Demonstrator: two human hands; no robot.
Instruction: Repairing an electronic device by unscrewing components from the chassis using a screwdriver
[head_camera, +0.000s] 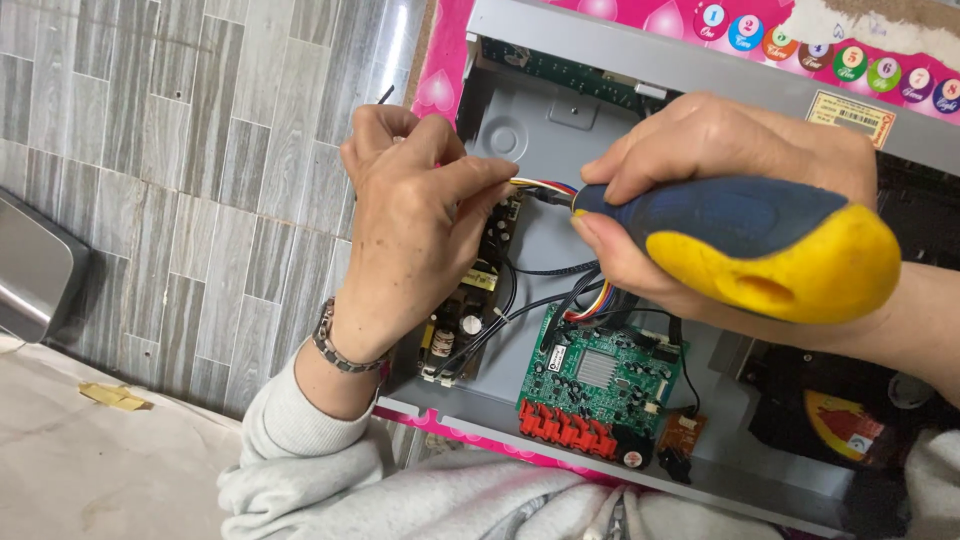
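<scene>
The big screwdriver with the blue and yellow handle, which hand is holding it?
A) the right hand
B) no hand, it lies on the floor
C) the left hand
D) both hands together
A: the right hand is wrapped around the blue and yellow handle of the screwdriver, while the left hand pinches the bundle of coloured wires over the open grey metal case.

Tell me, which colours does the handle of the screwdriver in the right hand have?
The screwdriver handle is dark blue with a yellow end, seen in the head view.
</scene>
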